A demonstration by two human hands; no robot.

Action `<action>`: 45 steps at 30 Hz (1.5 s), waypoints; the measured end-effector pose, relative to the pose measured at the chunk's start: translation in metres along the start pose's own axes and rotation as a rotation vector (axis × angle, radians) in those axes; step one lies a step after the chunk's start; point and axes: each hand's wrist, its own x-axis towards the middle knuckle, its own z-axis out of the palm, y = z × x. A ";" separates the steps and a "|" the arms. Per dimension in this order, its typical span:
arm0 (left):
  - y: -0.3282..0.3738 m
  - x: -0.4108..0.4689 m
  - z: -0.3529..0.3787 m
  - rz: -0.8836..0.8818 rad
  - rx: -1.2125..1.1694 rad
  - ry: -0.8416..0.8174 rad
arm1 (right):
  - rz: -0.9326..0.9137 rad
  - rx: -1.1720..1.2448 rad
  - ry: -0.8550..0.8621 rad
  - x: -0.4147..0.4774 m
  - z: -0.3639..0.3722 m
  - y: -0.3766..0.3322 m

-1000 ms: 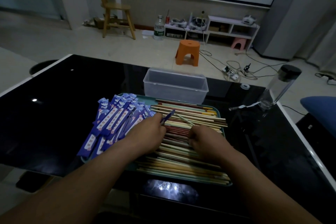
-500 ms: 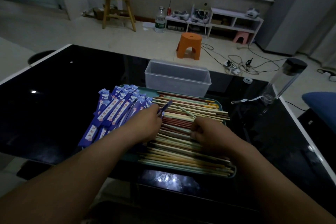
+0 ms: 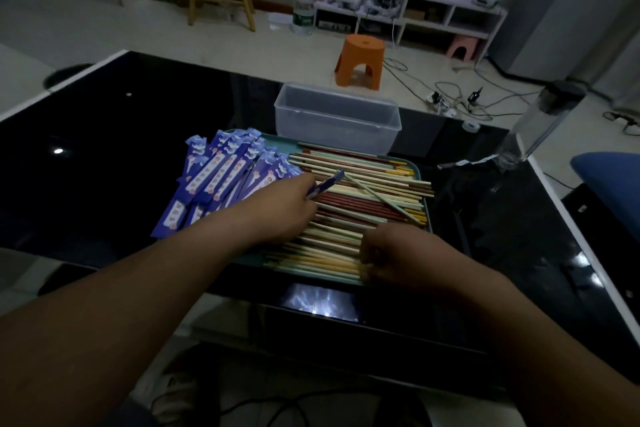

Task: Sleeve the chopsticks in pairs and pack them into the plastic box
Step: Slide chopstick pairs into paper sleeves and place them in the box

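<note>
A teal tray (image 3: 426, 215) on the black table holds a broad pile of loose chopsticks (image 3: 353, 204) in red, pale green, cream and yellow. Blue paper sleeves (image 3: 221, 177) fan over the tray's left side. My left hand (image 3: 287, 208) rests on the pile and pinches one blue sleeve (image 3: 327, 183), whose end points up and right. One pale green chopstick (image 3: 381, 199) lies slanted across the others. My right hand (image 3: 398, 253) sits at the tray's near edge, its fingers curled down onto the pale chopsticks; its grip is hidden. The clear plastic box (image 3: 336, 121) stands behind the tray.
A clear bottle with a dark cap (image 3: 540, 121) stands at the table's right edge, with a strip of paper (image 3: 464, 163) beside it. The glossy black table (image 3: 104, 156) spreads to the left. On the floor beyond are an orange stool (image 3: 360, 59) and cables.
My right hand has let go of the pale green chopstick, which now lies across the pile, and has drawn back to the tray's near edge. My left hand still holds the sleeve.
</note>
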 end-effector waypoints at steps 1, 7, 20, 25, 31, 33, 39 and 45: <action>0.001 -0.002 0.001 0.013 -0.005 -0.009 | 0.000 -0.030 0.010 0.000 0.002 -0.001; -0.006 -0.010 0.000 0.006 -0.010 -0.028 | -0.078 -0.167 0.104 -0.003 0.017 -0.009; -0.019 -0.009 -0.001 0.020 -0.038 -0.062 | -0.078 0.027 0.025 -0.001 0.014 0.003; -0.016 -0.004 -0.004 0.083 -0.127 0.006 | -0.016 0.179 0.231 -0.004 -0.001 0.010; -0.011 0.004 -0.009 0.140 -0.004 -0.038 | 0.043 0.158 0.318 0.021 -0.022 0.013; -0.012 0.006 -0.010 0.110 -0.014 -0.003 | 0.048 0.074 0.486 0.027 -0.016 0.013; -0.018 0.017 -0.014 -0.106 -0.485 0.058 | 0.211 0.636 0.747 0.029 -0.015 -0.001; 0.003 0.005 0.002 -0.039 -0.831 -0.325 | 0.187 1.561 0.255 0.044 -0.002 -0.025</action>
